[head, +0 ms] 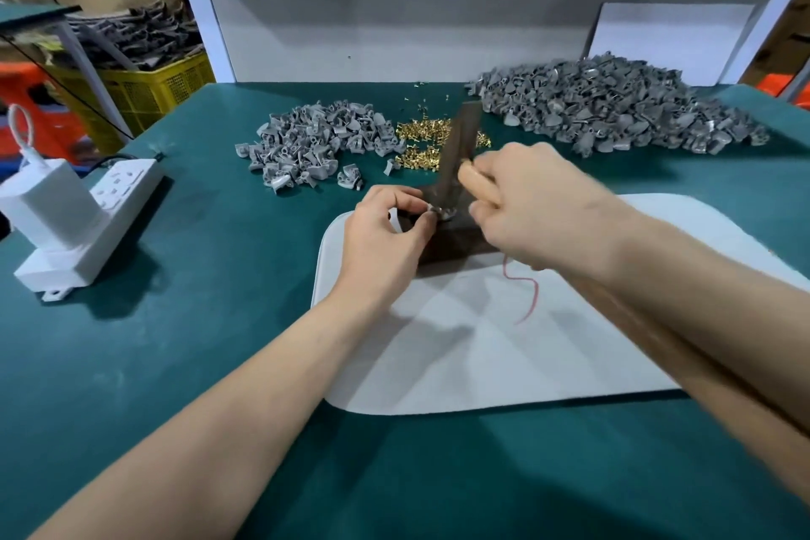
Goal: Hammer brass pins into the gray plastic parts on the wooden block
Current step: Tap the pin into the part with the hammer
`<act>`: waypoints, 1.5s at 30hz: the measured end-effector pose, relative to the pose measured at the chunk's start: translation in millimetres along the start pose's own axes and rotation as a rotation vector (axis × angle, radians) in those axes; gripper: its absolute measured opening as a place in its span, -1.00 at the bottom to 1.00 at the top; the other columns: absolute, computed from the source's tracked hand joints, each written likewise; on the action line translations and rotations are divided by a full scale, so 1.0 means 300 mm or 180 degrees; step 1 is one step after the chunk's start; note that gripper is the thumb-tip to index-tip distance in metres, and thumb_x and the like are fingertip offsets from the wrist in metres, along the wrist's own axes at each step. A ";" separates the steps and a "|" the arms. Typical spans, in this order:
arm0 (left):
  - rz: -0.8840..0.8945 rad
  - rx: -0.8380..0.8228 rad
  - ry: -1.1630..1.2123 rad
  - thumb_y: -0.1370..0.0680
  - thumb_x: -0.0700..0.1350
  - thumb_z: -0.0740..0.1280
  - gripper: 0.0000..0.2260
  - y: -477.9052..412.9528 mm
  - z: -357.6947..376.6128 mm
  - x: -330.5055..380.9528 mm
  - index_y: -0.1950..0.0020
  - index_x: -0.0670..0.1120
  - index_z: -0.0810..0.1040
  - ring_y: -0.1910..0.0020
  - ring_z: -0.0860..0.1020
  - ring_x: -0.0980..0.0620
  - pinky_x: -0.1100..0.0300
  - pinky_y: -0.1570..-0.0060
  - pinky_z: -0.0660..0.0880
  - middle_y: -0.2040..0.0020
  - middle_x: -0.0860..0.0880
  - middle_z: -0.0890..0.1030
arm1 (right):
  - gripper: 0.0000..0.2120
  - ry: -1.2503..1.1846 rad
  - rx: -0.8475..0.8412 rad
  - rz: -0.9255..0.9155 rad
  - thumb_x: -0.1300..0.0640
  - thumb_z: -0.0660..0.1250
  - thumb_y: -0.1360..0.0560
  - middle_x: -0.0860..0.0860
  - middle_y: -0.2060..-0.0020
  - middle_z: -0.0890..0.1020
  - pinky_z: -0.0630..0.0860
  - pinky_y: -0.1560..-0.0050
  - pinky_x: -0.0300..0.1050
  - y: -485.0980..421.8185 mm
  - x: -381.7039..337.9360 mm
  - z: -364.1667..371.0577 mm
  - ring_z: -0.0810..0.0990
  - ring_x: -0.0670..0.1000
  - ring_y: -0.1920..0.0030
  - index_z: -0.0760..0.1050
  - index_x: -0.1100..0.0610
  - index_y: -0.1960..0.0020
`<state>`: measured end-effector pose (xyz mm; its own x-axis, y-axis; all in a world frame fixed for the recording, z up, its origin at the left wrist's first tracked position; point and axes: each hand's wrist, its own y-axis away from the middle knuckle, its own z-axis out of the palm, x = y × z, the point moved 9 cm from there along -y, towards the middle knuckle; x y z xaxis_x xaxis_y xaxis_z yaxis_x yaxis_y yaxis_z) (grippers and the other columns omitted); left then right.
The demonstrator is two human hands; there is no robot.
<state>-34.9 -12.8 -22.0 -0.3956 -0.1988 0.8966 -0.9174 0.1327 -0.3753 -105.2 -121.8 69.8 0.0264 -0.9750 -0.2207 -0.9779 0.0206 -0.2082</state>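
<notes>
A dark wooden block [460, 243] sits on the far edge of a white pad [504, 342]. My left hand [385, 241] pinches a small gray plastic part [440, 213] on top of the block. My right hand [539, 206] grips a hammer's pale handle, and the dark metal head [456, 158], blurred, stands over the part. Loose brass pins [431, 142] lie on the green table behind the block. A small heap of gray parts [315, 147] is at the left and a bigger heap [613, 110] at the right.
A white power strip with a charger [74, 215] lies on the table's left side. A gray back panel [394, 13] closes the bench behind the heaps. Yellow and orange crates [144, 88] stand off the table at left.
</notes>
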 end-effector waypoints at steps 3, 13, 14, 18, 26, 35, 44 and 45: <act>0.0016 -0.0011 0.0025 -0.47 -0.29 0.43 -0.91 0.003 0.000 0.004 0.19 -0.14 0.58 0.05 0.50 0.29 0.55 0.04 0.32 -0.03 -0.07 0.62 | -0.78 -0.0164 -0.0063 0.0136 0.20 0.21 -0.49 0.05 0.41 0.42 0.45 0.35 -0.10 -0.008 0.018 -0.012 0.50 0.14 0.40 0.30 0.13 0.33; -0.0063 -0.0009 0.0077 -0.47 -0.28 0.43 -0.88 0.008 -0.006 0.004 0.21 -0.11 0.58 0.05 0.51 0.27 0.53 0.01 0.34 -0.02 -0.06 0.62 | -0.71 -0.0305 0.0188 0.0056 0.23 0.21 -0.47 0.08 0.47 0.45 0.37 0.56 -0.21 -0.004 0.018 -0.051 0.55 0.14 0.50 0.22 0.14 0.39; -0.0098 -0.0018 0.0066 -0.47 -0.27 0.44 -0.88 0.006 -0.002 0.001 0.22 -0.10 0.58 0.06 0.51 0.29 0.50 -0.01 0.36 -0.02 -0.04 0.62 | -0.71 -0.0422 0.0400 0.0005 0.24 0.21 -0.46 0.08 0.51 0.43 0.34 0.62 -0.23 -0.009 0.022 -0.091 0.55 0.14 0.56 0.20 0.15 0.39; -0.0170 -0.0010 0.0067 -0.47 -0.27 0.43 -0.93 0.007 -0.005 -0.004 0.19 -0.16 0.60 0.09 0.51 0.31 0.48 0.03 0.37 -0.03 -0.05 0.62 | -0.73 -0.0190 0.0028 0.0038 0.21 0.19 -0.49 0.05 0.40 0.41 0.42 0.40 -0.11 -0.014 0.006 -0.010 0.55 0.20 0.36 0.22 0.10 0.36; -0.0175 -0.0058 -0.0030 -0.48 -0.26 0.43 -0.96 0.012 -0.009 0.006 0.17 -0.20 0.61 0.10 0.49 0.36 0.58 0.07 0.30 -0.04 -0.02 0.61 | -0.72 0.0037 0.0081 -0.0053 0.21 0.19 -0.48 0.04 0.41 0.38 0.41 0.35 -0.14 -0.026 -0.010 -0.035 0.52 0.17 0.36 0.19 0.11 0.37; -0.0316 -0.0169 0.0016 -0.49 -0.24 0.41 -0.92 0.016 -0.008 0.007 0.20 -0.11 0.60 -0.05 0.50 0.23 0.57 -0.01 0.31 -0.12 0.06 0.56 | -0.92 -0.3314 0.0341 0.0783 0.20 0.27 -0.54 -0.02 0.56 0.37 0.29 0.54 -0.24 -0.027 0.260 -0.009 0.29 -0.05 0.64 0.51 0.20 0.06; -0.0471 -0.0216 0.0177 -0.49 -0.18 0.41 -0.88 0.030 -0.007 0.008 0.24 -0.04 0.61 -0.17 0.50 0.15 0.12 -0.26 0.40 -0.14 0.18 0.52 | -0.79 -0.6092 -0.0179 0.1846 0.10 0.16 -0.58 -0.11 0.55 0.30 0.30 0.55 -0.36 0.007 0.450 0.281 0.21 -0.15 0.68 0.37 0.18 -0.16; -0.0482 -0.0215 0.0200 -0.49 -0.19 0.41 -0.88 0.031 -0.007 0.007 0.24 -0.05 0.61 -0.17 0.51 0.13 0.08 -0.27 0.41 -0.14 0.17 0.52 | -0.78 -0.6205 -0.0177 0.1849 0.11 0.18 -0.56 -0.11 0.54 0.30 0.31 0.56 -0.37 0.008 0.454 0.292 0.21 -0.15 0.68 0.38 0.19 -0.15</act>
<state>-44.0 -9.8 -23.2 -0.2476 -0.1608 0.9554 -0.9604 0.1711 -0.2201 -85.7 -235.2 -44.3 -0.1231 0.6285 -0.7680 -0.9544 0.1371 0.2652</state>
